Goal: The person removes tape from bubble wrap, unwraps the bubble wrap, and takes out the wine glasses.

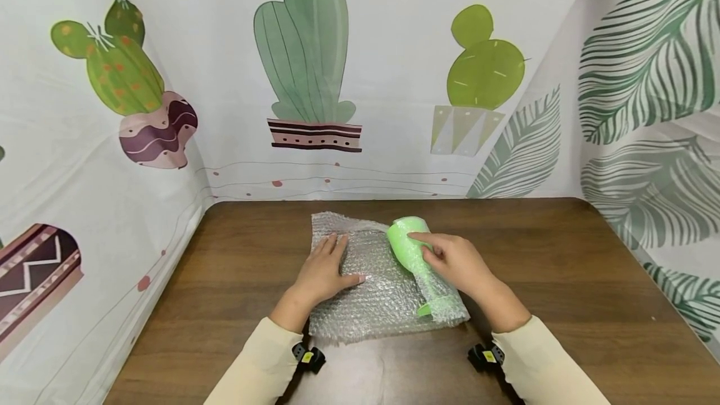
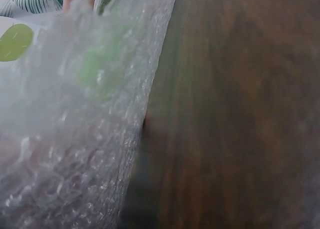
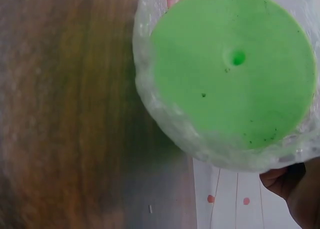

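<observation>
A light green plastic goblet (image 1: 406, 246) lies on its side on a sheet of clear bubble wrap (image 1: 365, 292), its bowl pointing away and its foot nearer me. A flap of the wrap is folded over the goblet's stem and right side. My right hand (image 1: 458, 264) holds the wrapped bowl from the right, index finger reaching across it. My left hand (image 1: 322, 274) rests with spread fingers on the flat left part of the sheet. In the right wrist view the round goblet foot (image 3: 225, 99) faces the camera, ringed by wrap. Wrap hides most of the goblet in the left wrist view.
The brown wooden table (image 1: 574, 280) carries the sheet near its middle. White fabric (image 1: 394, 80) printed with cacti and leaves hangs behind the table and along its sides. A dark wrist camera (image 1: 308, 357) is strapped at each cream sleeve (image 1: 259, 361).
</observation>
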Action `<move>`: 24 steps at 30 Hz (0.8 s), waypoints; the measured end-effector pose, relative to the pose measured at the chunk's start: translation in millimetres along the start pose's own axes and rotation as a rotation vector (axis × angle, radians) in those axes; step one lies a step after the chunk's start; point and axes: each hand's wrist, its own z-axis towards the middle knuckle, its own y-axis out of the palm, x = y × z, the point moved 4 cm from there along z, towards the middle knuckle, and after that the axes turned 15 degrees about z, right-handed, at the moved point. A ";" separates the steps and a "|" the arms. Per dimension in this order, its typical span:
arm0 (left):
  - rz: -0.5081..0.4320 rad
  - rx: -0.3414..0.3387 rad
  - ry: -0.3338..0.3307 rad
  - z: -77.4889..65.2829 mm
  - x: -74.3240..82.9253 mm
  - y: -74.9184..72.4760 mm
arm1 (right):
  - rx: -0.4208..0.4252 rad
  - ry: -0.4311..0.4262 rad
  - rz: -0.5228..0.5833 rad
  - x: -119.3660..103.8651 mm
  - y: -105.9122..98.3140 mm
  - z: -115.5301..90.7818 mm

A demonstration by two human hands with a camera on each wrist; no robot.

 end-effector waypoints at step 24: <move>-0.031 -0.058 0.010 1.6 -19.7 -1.4 | -0.003 -0.022 0.003 3.5 -0.5 0.5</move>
